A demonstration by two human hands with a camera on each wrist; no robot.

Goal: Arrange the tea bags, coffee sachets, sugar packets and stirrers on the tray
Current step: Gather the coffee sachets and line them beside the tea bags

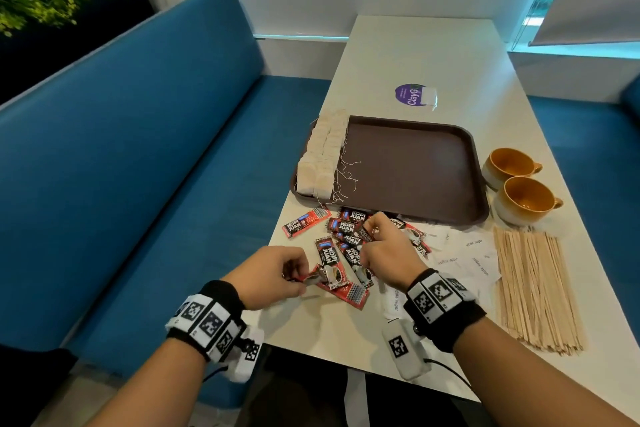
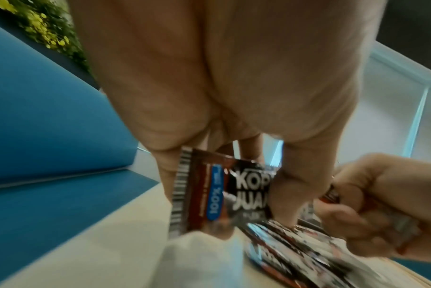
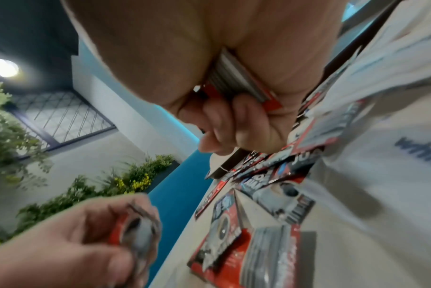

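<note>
A brown tray [image 1: 412, 166] lies mid-table with rows of tea bags [image 1: 320, 158] along its left side. Red and black coffee sachets [image 1: 343, 243] are scattered on the table in front of the tray. My left hand [image 1: 277, 274] pinches one coffee sachet [image 2: 224, 194] by its end, just above the table. My right hand [image 1: 384, 246] is over the pile, its fingers curled round a small stack of sachets [image 3: 236, 81]. White sugar packets [image 1: 471, 260] lie right of the pile. Wooden stirrers [image 1: 533, 288] lie in a bundle at the right.
Two orange-lined cups [image 1: 519, 184] stand right of the tray. A purple sticker and a lone tea bag [image 1: 427, 95] sit beyond the tray. A blue bench [image 1: 138, 184] runs along the table's left edge. The table's near edge is close to my wrists.
</note>
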